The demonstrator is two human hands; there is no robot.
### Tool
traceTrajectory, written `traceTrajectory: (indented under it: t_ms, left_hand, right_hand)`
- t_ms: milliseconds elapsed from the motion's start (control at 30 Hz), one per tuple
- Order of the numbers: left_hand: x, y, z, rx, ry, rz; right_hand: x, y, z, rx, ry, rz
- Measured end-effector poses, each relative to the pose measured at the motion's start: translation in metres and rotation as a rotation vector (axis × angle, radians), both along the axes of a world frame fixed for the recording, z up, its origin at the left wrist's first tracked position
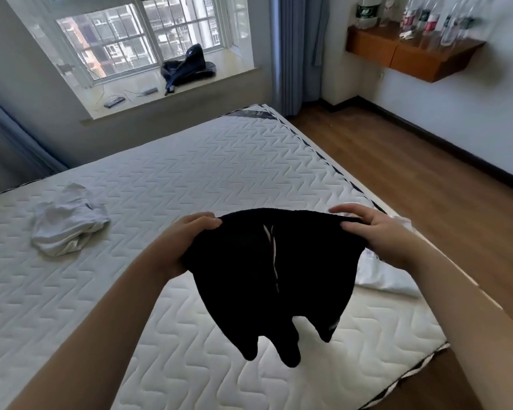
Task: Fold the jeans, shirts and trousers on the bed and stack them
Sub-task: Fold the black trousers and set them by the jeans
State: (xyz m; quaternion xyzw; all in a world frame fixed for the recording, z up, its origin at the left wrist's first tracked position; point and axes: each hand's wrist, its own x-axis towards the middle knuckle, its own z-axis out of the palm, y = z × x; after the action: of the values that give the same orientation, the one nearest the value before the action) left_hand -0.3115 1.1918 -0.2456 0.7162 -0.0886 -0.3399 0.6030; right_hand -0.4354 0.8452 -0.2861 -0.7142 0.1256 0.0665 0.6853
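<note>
A black garment [267, 276] hangs in the air over the near part of the bed [190, 173], its lower ends dangling free. My left hand [187, 241] grips its top left edge and my right hand [379, 232] grips its top right edge, stretching the top between them. A crumpled white garment [68, 223] lies on the mattress to the left. Another white garment [382, 273] lies at the bed's right edge, partly hidden behind the black one and my right forearm.
A dark garment [187, 66] lies on the windowsill [219, 81] beyond the bed. Wooden floor [427, 173] runs along the bed's right side. A wall-mounted wooden shelf [409, 54] with several bottles hangs at the upper right. Blue curtains [296, 45] hang beside the window.
</note>
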Motion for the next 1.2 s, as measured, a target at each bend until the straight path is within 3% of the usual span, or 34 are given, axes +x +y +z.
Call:
traceTrajectory:
  t_ms: [167,367,633,800,933,1100,1200]
  left_hand:
    - [-0.017,-0.023,-0.002,-0.014,0.038,0.2]
    - [-0.046,-0.025,-0.015,0.135,-0.249,0.308]
    - [-0.081,-0.04,-0.031,0.096,-0.427,0.43]
    - [-0.088,-0.045,-0.027,0.028,-0.4,0.455]
    - [-0.094,-0.056,-0.023,-0.02,-0.282,0.416]
    - [-0.096,-0.071,-0.008,-0.334,0.177,0.353]
    - [-0.086,-0.084,-0.007,-0.455,0.324,0.331]
  right_hand:
    - [0.013,0.008,-0.004,0.009,0.007,0.019]
    - [0.016,0.058,0.007,0.044,-0.066,0.064]
    - [-0.003,0.153,0.011,0.008,-0.245,-0.258]
    - [-0.021,0.169,0.013,-0.032,-0.3,-0.265]
    - [-0.032,0.172,0.01,-0.108,-0.335,-0.313]
    - [-0.045,0.164,0.008,-0.158,-0.38,-0.305]
    - [-0.045,0.153,0.009,-0.238,-0.402,-0.291]
